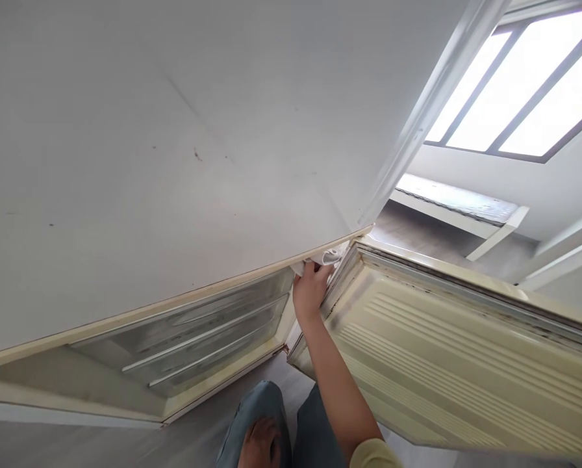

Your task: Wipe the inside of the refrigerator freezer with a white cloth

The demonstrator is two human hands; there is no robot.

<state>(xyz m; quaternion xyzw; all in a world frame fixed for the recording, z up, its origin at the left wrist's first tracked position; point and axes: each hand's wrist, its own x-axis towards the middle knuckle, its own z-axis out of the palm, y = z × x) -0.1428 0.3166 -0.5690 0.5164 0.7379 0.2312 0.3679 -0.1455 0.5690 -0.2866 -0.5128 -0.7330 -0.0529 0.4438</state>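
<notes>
My right hand reaches up to the corner where the fridge body meets its open door. Its fingers are closed on a white cloth, pressed against the door's stained rubber seal by the hinge. The arm has a pale yellow sleeve. My left hand lies low in the view on my knee, in blue jeans, with nothing in it and its fingers draped loosely. Inside the open compartment I see wire shelves and yellowed walls.
The door's inner liner is ribbed, cream and dirty along its edge. A bright window sits at the upper right, with a white ledge or bench below it. A pale sheet covers the floor around my knees.
</notes>
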